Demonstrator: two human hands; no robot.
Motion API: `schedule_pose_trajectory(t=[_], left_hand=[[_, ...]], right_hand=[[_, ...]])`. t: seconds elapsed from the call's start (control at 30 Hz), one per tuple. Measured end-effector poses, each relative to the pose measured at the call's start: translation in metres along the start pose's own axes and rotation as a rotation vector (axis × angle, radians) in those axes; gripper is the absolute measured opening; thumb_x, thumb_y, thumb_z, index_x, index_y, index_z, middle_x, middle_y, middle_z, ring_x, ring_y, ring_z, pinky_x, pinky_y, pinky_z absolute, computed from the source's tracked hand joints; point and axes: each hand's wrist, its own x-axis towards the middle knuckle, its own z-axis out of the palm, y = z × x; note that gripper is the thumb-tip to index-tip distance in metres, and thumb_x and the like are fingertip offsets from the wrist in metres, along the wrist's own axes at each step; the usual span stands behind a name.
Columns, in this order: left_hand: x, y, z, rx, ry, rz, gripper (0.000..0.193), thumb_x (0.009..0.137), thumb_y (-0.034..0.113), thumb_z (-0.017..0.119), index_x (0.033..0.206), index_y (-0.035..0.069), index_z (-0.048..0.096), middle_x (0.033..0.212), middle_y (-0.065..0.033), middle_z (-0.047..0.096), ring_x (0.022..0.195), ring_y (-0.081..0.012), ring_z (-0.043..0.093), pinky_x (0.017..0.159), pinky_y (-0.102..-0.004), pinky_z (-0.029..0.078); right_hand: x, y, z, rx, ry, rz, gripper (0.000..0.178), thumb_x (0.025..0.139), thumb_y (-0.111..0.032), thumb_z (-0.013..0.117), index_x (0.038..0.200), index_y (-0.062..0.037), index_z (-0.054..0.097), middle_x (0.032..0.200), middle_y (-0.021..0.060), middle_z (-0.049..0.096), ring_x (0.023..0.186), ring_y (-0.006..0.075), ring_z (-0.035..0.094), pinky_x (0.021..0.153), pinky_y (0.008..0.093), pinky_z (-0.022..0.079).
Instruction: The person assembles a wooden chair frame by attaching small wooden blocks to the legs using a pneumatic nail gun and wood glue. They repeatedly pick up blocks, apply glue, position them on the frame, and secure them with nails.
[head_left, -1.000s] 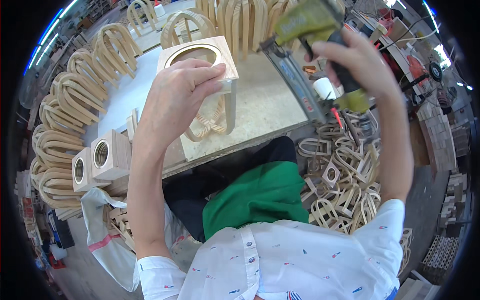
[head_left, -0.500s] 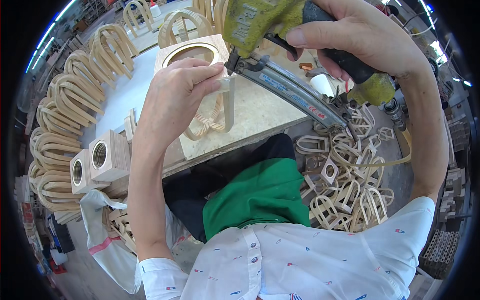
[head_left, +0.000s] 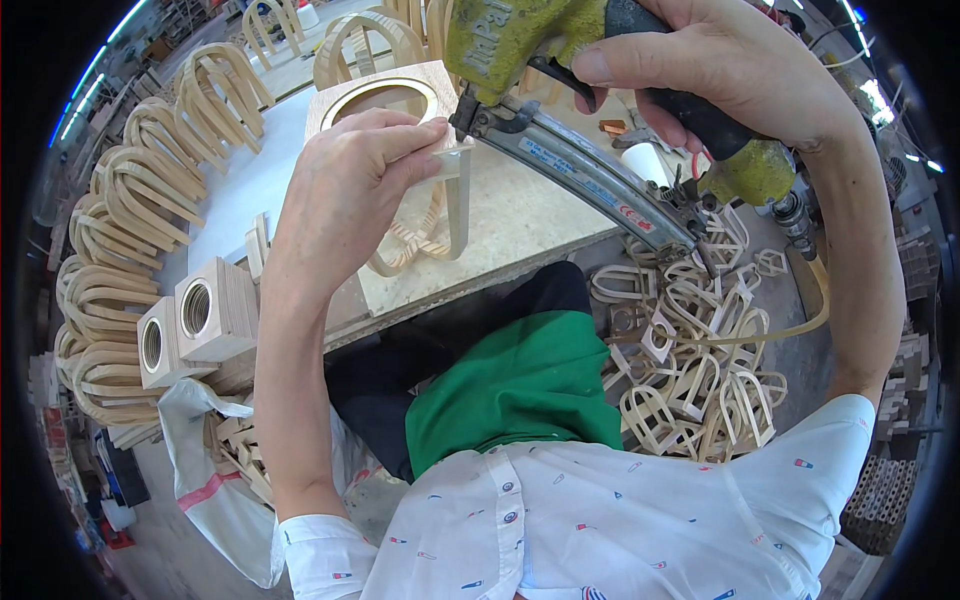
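Note:
My left hand is closed in a pinch on the near corner of a square wooden board with a round hole. Curved wooden strips hang from that board, crossing at the bottom; together they form a small arched frame standing over the bench. My right hand wraps round the black grip of a yellow-green air nail gun, thumb across the grip and a finger near the trigger. The gun's nose meets or almost touches the board's corner beside my left fingertips. Exact contact cannot be made out.
The pale workbench carries a row of arched wooden frames along its left. Wooden blocks with round holes sit nearer. A white sack of offcuts stands below. An air hose hangs over piled wooden frames on the right-hand floor.
The nail gun's rear end and my right forearm have shifted slightly right, and the hose hangs a little lower. My left hand keeps its pinch on the frame.

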Motion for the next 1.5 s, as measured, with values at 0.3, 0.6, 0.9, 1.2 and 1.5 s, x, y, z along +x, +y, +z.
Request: schedule_pose_trajectory(t=[0.3,0.6,0.9,1.2,1.5], left_hand=[[-0.027,-0.003,-0.012,0.139,0.189,-0.033,0.049,0.074,0.012,0.076,0.121,0.007,0.062,0.123,-0.0116,0.059,0.111,-0.0244,0.057,0.094,-0.0342,0.045],[-0.072,-0.05,0.016,-0.773,0.443,-0.317,0.062,0.08,0.001,0.071,0.138,0.007,0.047,0.143,-0.0125,0.041,0.115,-0.0182,0.054,0.092,-0.0331,0.048],[-0.063,-0.034,0.04,-0.916,0.557,-0.401,0.064,0.079,-0.004,0.07,0.137,0.01,0.049,0.132,-0.0066,0.051,0.08,-0.0066,0.057,0.069,-0.0218,0.048],[-0.064,-0.03,0.044,-0.8,0.563,-0.402,0.062,0.074,0.0,0.076,0.132,0.011,0.055,0.131,-0.0034,0.052,0.066,-0.0031,0.042,0.06,-0.0194,0.041],[-0.064,-0.03,0.045,-0.823,0.573,-0.395,0.061,0.074,0.001,0.076,0.131,0.011,0.056,0.131,-0.0044,0.053,0.072,-0.003,0.047,0.063,-0.0196,0.043]], right_hand=[[0.012,0.033,0.016,0.109,0.131,-0.256,0.03,0.089,-0.023,0.063,0.102,0.0033,0.057,0.075,0.0059,0.063,0.044,0.0066,0.052,0.039,0.0204,0.042],[0.011,0.031,0.012,0.148,0.095,-0.164,0.032,0.088,-0.02,0.065,0.104,0.0053,0.055,0.077,0.0081,0.064,0.043,0.0079,0.052,0.038,0.022,0.043],[0.011,0.029,0.015,0.205,0.159,-0.28,0.025,0.087,-0.017,0.063,0.098,0.0054,0.059,0.074,0.006,0.063,0.044,0.0082,0.053,0.042,0.022,0.042],[0.033,-0.017,0.023,0.129,0.023,-0.349,0.032,0.088,-0.023,0.065,0.102,0.0046,0.057,0.081,0.0091,0.065,0.045,0.0082,0.053,0.04,0.021,0.041],[0.043,-0.027,0.035,0.142,-0.022,-0.382,0.032,0.088,-0.024,0.066,0.099,0.0051,0.059,0.081,0.0078,0.064,0.046,0.0078,0.052,0.041,0.0214,0.041]])
